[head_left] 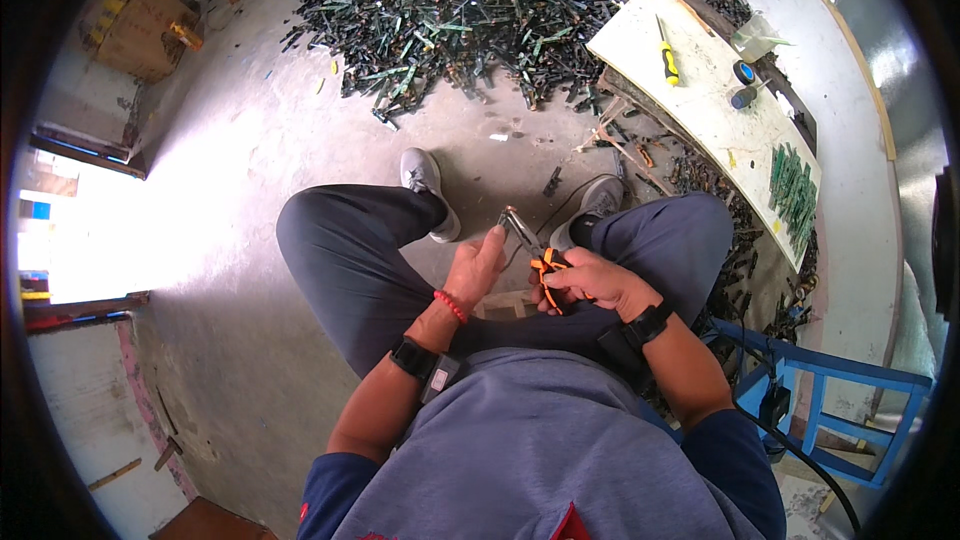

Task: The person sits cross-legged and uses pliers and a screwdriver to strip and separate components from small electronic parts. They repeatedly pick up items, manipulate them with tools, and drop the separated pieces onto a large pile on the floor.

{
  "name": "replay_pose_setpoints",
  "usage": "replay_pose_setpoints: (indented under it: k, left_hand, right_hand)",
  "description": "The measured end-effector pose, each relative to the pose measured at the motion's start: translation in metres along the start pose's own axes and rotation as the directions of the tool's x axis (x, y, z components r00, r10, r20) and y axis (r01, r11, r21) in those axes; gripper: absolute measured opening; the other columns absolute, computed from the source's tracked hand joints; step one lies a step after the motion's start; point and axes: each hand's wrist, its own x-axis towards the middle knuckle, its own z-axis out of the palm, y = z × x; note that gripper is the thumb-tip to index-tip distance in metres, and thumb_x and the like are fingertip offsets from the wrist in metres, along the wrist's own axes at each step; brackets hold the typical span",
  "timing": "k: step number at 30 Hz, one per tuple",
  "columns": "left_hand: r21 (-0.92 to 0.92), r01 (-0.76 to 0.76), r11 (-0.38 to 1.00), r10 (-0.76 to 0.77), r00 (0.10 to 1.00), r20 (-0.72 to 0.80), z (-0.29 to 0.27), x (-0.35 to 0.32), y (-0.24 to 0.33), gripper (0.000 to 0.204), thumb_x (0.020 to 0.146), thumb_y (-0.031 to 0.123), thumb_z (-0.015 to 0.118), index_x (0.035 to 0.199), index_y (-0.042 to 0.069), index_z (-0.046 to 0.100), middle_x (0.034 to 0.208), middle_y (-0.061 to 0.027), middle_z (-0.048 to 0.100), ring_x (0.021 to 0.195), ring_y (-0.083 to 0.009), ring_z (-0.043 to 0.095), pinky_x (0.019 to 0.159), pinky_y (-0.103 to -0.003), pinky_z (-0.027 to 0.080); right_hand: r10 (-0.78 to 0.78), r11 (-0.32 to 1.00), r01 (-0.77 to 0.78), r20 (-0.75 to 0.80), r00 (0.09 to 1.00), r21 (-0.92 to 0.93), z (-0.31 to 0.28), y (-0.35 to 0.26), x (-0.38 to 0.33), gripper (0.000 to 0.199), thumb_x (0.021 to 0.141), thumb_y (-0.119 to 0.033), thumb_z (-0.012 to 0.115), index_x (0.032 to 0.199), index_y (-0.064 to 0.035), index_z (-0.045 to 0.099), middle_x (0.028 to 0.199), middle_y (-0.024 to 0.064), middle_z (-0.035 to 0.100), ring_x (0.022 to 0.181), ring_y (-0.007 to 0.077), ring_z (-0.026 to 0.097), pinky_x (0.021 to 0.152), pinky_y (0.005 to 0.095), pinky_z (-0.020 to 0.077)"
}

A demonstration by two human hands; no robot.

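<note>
My right hand (pixel 598 282) is wrapped round a pair of long-nose pliers (pixel 549 265) with orange and black handles. Its jaws point up and to the left, toward my left fingertips. Between the thumb and fingers of my left hand (pixel 477 265) is a small dark strip (pixel 504 221), mostly hidden by the fingers. The plier tips meet the upper end of this strip, where a small coppery bit shows. Whether the jaws grip it is too small to tell. Both hands are over my lap, between my bent knees.
A large heap of dark and green strips (pixel 450 15) covers the far floor. At the right, a white board (pixel 700 105) holds a yellow-handled screwdriver (pixel 668 60), a roll of blue tape (pixel 743 71) and green strips (pixel 793 190). A blue stool (pixel 850 380) stands near right; a cardboard box (pixel 140 25) sits far left.
</note>
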Motion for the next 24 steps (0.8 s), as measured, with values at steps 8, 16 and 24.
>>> replay_pose_setpoints:
  k: [8,16,24]
  left_hand:
    - [0.071,-0.076,0.995,0.076,0.997,-0.002,-0.002,0.002,-0.005,0.054,0.097,0.054,0.046,0.062,0.012,0.045,0.052,0.0052,0.036,0.043,-0.0064,0.031,0.040,-0.025,0.023]
    - [0.091,-0.097,0.991,0.100,0.995,-0.020,-0.003,0.004,-0.011,0.052,0.097,0.051,0.046,0.064,0.011,0.046,0.052,0.0049,0.037,0.041,-0.0066,0.032,0.039,-0.025,0.024]
    - [0.093,-0.051,0.994,0.055,0.998,-0.038,-0.007,0.003,-0.011,0.055,0.098,0.044,0.047,0.061,0.004,0.051,0.055,0.0028,0.043,0.049,-0.0082,0.036,0.046,-0.029,0.031]
  right_hand:
    - [0.034,0.985,-0.053,0.114,0.993,0.163,-0.007,-0.001,0.000,0.028,0.092,-0.017,0.057,0.115,-0.0013,0.055,0.094,0.0141,0.066,0.079,0.0225,0.067,0.068,0.0349,0.0554]
    - [0.066,0.975,-0.088,0.113,0.991,0.205,-0.008,0.001,0.002,0.028,0.093,-0.017,0.056,0.117,-0.0019,0.054,0.090,0.0129,0.065,0.073,0.0218,0.065,0.061,0.0346,0.0543]
    - [0.038,0.997,-0.036,-0.030,0.999,0.071,0.003,0.000,0.001,0.024,0.094,-0.021,0.056,0.110,-0.0021,0.055,0.080,0.0094,0.062,0.066,0.0180,0.062,0.053,0.0319,0.0510]
